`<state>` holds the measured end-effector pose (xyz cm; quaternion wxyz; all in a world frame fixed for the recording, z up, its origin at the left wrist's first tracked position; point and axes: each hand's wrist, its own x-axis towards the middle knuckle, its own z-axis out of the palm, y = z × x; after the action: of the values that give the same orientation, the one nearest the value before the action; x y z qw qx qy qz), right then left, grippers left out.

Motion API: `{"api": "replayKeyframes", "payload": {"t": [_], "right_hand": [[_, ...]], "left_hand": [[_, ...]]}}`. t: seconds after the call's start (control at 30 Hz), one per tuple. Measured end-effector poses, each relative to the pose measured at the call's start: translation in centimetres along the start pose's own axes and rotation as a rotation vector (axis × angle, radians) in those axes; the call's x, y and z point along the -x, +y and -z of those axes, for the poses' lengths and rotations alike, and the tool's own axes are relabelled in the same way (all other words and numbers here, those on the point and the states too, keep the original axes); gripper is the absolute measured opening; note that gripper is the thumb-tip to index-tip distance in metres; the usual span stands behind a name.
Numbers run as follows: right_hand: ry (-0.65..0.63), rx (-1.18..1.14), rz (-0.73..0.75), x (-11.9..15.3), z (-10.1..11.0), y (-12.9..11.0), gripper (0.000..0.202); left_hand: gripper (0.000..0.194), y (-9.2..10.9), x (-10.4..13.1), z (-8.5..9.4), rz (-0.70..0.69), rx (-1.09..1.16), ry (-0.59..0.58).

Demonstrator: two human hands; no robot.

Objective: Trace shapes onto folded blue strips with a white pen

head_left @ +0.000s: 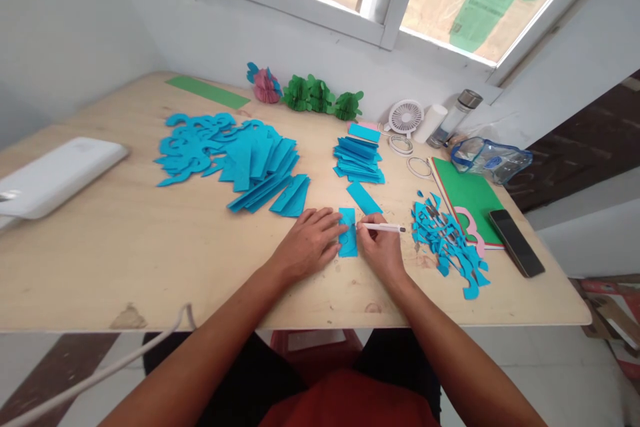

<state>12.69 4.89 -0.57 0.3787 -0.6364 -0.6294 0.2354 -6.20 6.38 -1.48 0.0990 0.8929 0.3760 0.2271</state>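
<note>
A small blue paper strip point(347, 248) lies upright before me on the wooden table. My left hand point(311, 240) rests flat with fingers stretched out, its fingertips pressing the strip's left edge. From the other side, my right hand point(381, 247) pinches a white pen point(385, 227), its tip close to the strip's right side. Faint curved lines show on the paper. Just beyond lies a loose blue strip point(365, 198), and past that a stack of folded blue strips point(357, 160). To the left, more folded blue papers point(265, 163) are fanned out beside cut curly blue shapes point(193, 143).
Blue paper scraps point(445, 233) are heaped at right, near a green pad point(473, 197), a pink paper cutout point(470, 227) and a phone point(516, 243). Along the wall stand green paper ornaments point(320, 95), a small fan point(405, 117) and a bottle point(456, 120). A white device point(63, 173) lies far left.
</note>
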Motion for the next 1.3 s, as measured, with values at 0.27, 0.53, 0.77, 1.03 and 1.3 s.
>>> {"api": "replayKeyframes", "payload": {"t": [0.27, 0.53, 0.77, 1.03, 1.3], "right_hand": [[-0.018, -0.029, 0.002, 0.4, 0.2, -0.2, 0.015], [-0.029, -0.051, -0.008, 0.6, 0.2, -0.2, 0.016], [-0.059, -0.067, -0.014, 0.6, 0.3, -0.1, 0.015], [-0.078, -0.043, -0.007, 0.4, 0.5, -0.1, 0.014], [-0.062, -0.036, 0.013, 1.1, 0.6, 0.0, 0.013]], "left_hand": [[0.036, 0.0, 0.0, 0.0, 0.001, 0.0, -0.007], [0.035, 0.0, 0.0, -0.1, -0.008, -0.006, 0.003], [0.035, -0.1, 0.0, -0.2, -0.016, -0.02, 0.021], [0.035, 0.0, 0.0, -0.2, -0.025, -0.022, 0.021], [0.035, -0.1, 0.0, -0.3, -0.014, -0.013, 0.001]]}}
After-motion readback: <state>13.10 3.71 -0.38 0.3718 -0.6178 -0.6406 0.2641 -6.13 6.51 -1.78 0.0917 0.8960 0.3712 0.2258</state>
